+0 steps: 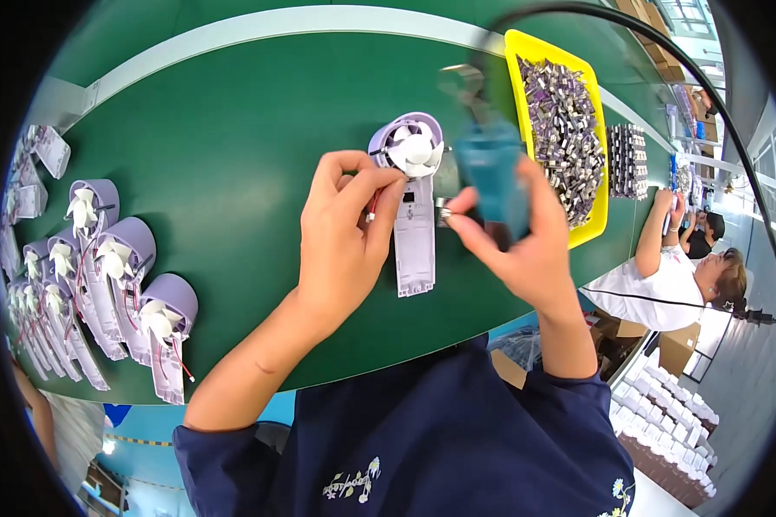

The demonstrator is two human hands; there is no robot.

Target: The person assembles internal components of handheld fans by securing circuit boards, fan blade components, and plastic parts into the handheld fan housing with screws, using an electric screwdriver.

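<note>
One lilac-and-white fan unit (pixel 416 250) lies on the green worktop (pixel 250 112), directly in front of the person, its single round head away from the body and its single long handle toward it. The left hand (pixel 351 228) is on its left side, thumb and forefinger drawn together just below the fan; whether that grip pinches a wire I cannot tell. The right hand (pixel 517 224) has its grip closed around one teal tool (pixel 491 177), blurred, and its thumb and finger are at one small silver part (pixel 443 212) beside the handle. One black cord (pixel 655 39) arcs above.

Right of the tool stands one yellow tray (pixel 590 231) of small metallic parts (pixel 565 129), too many to count, with one block of dark parts (pixel 627 162) beside it. At left, three large fan units (pixel 129 250) stand nearest; more overlap behind, so their total is unclear.
</note>
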